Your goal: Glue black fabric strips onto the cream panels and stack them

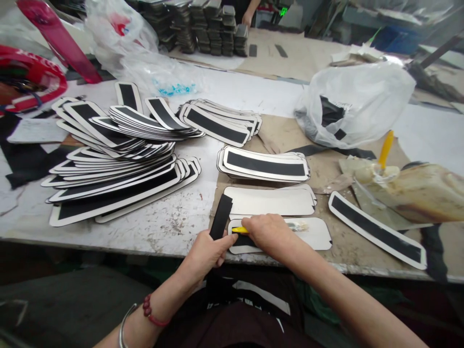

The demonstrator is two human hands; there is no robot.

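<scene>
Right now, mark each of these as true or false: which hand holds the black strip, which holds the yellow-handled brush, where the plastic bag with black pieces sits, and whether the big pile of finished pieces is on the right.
1. The left hand holds a black strip. True.
2. The right hand holds scissors. False: it holds a yellow-handled brush over a white piece.
3. The plastic bag lies right of the work. True.
4. The big pile lies on the right. False: it is on the left.

Scuffed white worktable (174, 224), stacked black-and-white panels (119, 179), plastic bags (357, 104), glue tub (416, 193)
</scene>
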